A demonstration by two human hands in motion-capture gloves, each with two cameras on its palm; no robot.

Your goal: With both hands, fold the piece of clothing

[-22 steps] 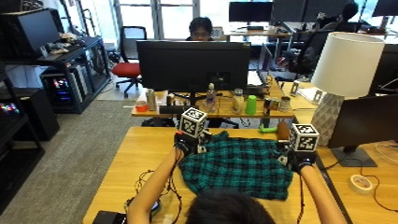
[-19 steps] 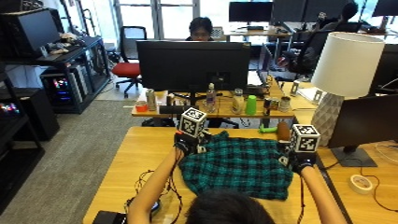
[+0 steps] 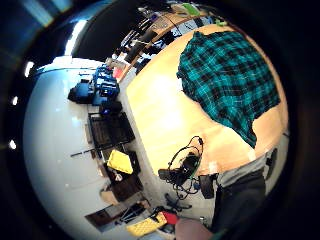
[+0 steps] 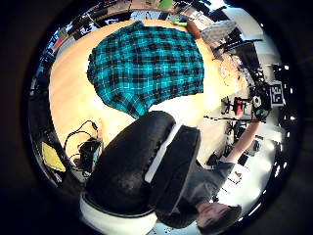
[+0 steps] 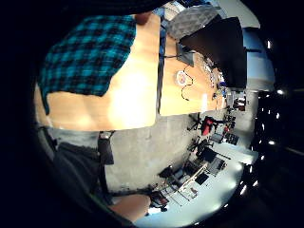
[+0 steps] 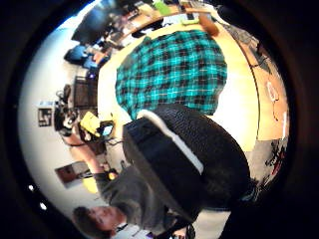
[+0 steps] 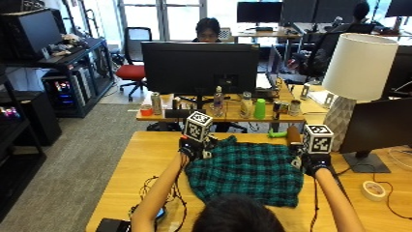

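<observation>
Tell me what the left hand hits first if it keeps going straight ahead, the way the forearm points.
Probably the far edge of the wooden table, then the dark monitor on the desk behind. The left hand is at the plaid shirt's far corner; depth is unclear.

No text, label or number can be read anywhere.

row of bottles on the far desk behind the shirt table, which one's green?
The green bottle, standing right of the row's middle, under the black monitor's right edge. The other bottles beside it look clear, silvery or dark, none green.
</observation>
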